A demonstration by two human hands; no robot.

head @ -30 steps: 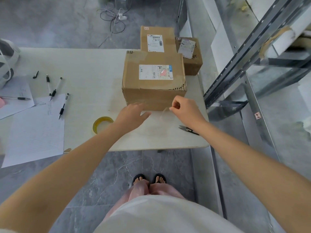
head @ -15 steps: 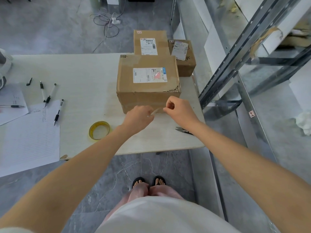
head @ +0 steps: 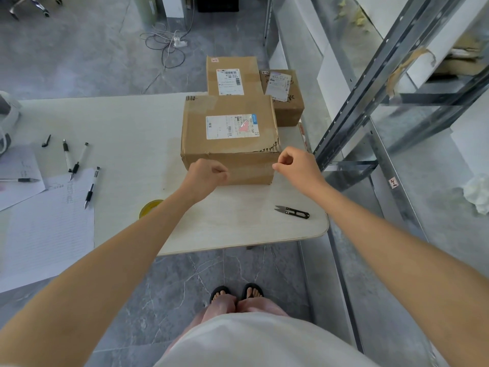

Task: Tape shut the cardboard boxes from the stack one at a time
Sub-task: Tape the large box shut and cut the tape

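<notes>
Off-white top [head: 264,345], pale pink trousers [head: 222,305], black flip-flops [head: 252,289], bare forearms [head: 105,274]

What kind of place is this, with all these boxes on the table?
Probably a small packing or shipping room: labelled cardboard boxes sit on a white table, a roll of tape lies near them, and metal storage racking stands alongside.

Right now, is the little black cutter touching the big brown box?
Apart. The head view shows the cutter lying flat, with bare table between it and the near face of the box.
</notes>
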